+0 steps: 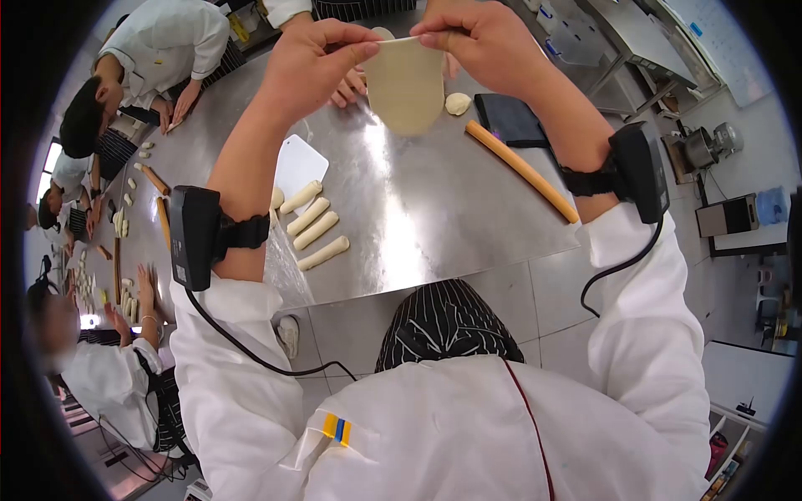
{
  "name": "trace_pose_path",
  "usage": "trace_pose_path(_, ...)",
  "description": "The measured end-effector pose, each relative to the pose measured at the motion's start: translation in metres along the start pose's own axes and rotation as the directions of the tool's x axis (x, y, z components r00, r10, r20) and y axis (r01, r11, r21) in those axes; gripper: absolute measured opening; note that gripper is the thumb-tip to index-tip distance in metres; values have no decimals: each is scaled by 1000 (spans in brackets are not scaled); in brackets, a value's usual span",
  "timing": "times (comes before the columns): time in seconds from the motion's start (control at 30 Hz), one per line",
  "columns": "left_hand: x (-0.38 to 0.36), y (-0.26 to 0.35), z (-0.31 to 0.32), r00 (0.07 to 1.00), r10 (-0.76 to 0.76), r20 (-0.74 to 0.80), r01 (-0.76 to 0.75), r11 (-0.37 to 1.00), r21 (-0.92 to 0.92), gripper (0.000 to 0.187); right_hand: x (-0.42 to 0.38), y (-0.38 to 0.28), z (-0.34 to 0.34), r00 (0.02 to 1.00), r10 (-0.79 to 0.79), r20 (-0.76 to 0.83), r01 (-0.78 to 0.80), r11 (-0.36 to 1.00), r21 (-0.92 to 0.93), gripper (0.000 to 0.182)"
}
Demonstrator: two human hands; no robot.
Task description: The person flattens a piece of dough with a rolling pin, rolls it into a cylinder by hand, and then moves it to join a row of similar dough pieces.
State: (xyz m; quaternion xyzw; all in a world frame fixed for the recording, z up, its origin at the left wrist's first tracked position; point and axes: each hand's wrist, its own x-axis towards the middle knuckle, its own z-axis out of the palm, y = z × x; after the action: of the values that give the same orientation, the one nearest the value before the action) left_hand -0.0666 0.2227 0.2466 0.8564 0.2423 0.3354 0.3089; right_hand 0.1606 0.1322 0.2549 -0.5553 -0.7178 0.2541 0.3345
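Observation:
A thin, flat sheet of dough (405, 92) hangs above the steel table (468, 225), its lower edge rounded. My left hand (322, 63) pinches its upper left corner between thumb and fingers. The upper right corner is pinched by my right hand (476, 46). Behind the sheet, another person's fingers rest on the table, partly hidden. To the right of the sheet lies a small ball of dough (457, 103). A wooden rolling pin (522, 171) lies slanted on the right side of the table. Several dough rolls (313, 216) lie in a row at the left.
A white scraper (300, 165) lies beside the rolls. A dark flat object (511, 120) is near my right forearm. Several people in white coats work along the left side, among more dough pieces and rolling pins. A metal pot (700, 149) stands at the far right.

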Motion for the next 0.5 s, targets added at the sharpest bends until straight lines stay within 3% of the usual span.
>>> trace_pose_path(0.07,2,-15,7,999,-37,-33,36,999,-29,16,17,24,3,1000,-26,-12,27,999,29,39)
trace_pose_path(0.13,2,-28,13,994,109,-6,-107,983,150,15,20,48,16,999,-39,-18,40,997,67,38)
trace_pose_path(0.17,-4,-36,21,996,90,-1,-89,987,136,15,19,62,22,956,-278,-91,274,960,-57,23)
trace_pose_path(0.2,-17,-34,34,991,130,-1,-126,964,233,15,12,77,29,854,-504,-131,478,858,-188,12)
trace_pose_path(0.27,-51,-35,56,978,207,18,-201,923,328,16,-30,87,55,835,-540,-108,492,820,-293,16)
trace_pose_path(0.33,-103,-48,87,968,240,66,-249,925,287,19,-78,101,96,906,-420,-56,397,888,-234,17)
trace_pose_path(0.43,-179,-73,143,959,253,126,-275,938,208,25,-139,131,160,939,-345,-14,343,937,-69,17)
trace_pose_path(0.5,-210,-82,166,964,217,152,-246,946,211,22,-165,141,185,953,-259,156,282,949,-145,24)
